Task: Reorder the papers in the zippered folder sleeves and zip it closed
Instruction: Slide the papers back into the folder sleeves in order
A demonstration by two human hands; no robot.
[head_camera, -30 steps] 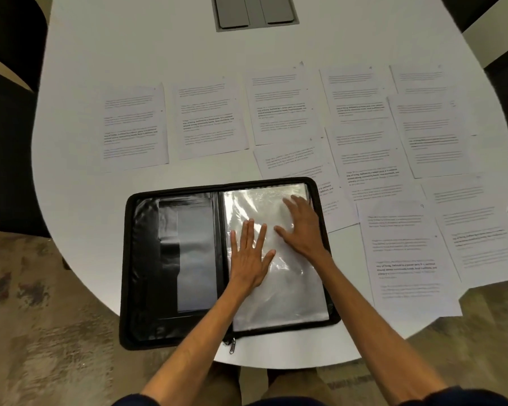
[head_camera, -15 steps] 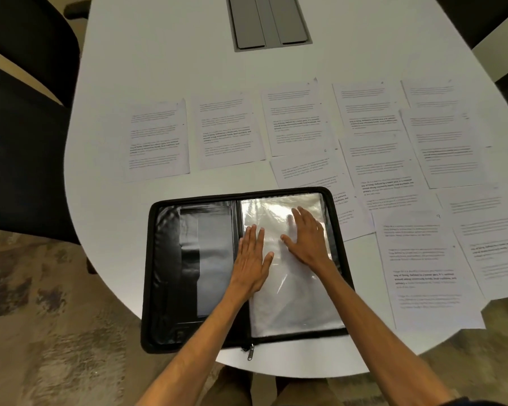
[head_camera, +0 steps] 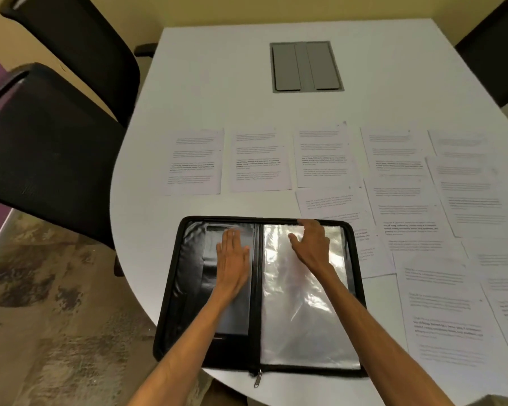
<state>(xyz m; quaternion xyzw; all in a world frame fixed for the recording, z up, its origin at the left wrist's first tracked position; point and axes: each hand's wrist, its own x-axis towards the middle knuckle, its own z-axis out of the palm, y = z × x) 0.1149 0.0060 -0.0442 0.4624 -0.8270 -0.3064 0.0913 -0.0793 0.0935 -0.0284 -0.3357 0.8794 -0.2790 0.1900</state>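
Note:
A black zippered folder lies open flat at the near edge of the white table. Its left half is black lining with a pocket; its right half shows shiny clear plastic sleeves that look empty. My left hand rests flat, fingers together, on the left half. My right hand hovers over the top of the sleeves, fingertips near the folder's upper rim, holding nothing. Several printed papers lie spread in rows beyond and to the right of the folder. The zipper pull hangs at the folder's near edge.
A grey cable hatch is set into the table's far middle. Two black chairs stand at the left, another dark chair at the far right. Patterned carpet lies below on the left.
My left hand moved from the sleeves across the spine onto the folder's left half. My right hand slid up toward the folder's top edge. The view tilted up.

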